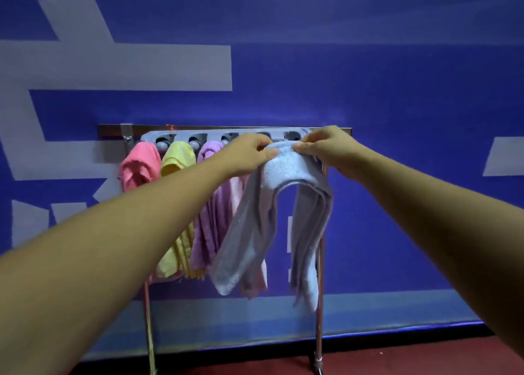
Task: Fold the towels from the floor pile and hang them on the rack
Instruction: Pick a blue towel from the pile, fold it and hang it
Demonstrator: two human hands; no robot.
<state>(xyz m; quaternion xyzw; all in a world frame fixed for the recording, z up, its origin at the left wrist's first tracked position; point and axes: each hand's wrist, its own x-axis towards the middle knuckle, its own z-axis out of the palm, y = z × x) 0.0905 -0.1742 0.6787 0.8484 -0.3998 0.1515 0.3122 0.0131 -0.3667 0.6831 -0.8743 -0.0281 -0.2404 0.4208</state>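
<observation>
A folded light blue-grey towel (286, 170) drapes down in two halves in front of the right end of the rack (181, 138). My left hand (249, 153) pinches its top fold on the left, and my right hand (329, 150) pinches it on the right, right at the grey holder strip. On the rack's left part hang a pink towel (139, 167), a yellow towel (177, 159) and a purple towel (209, 204). A pale pink towel (236, 193) shows behind the one I hold. The floor pile is out of view.
The rack stands on thin metal legs (319, 318) against a blue wall (397, 91) with pale grey shapes. A dark red floor (397, 357) runs along the bottom of the view.
</observation>
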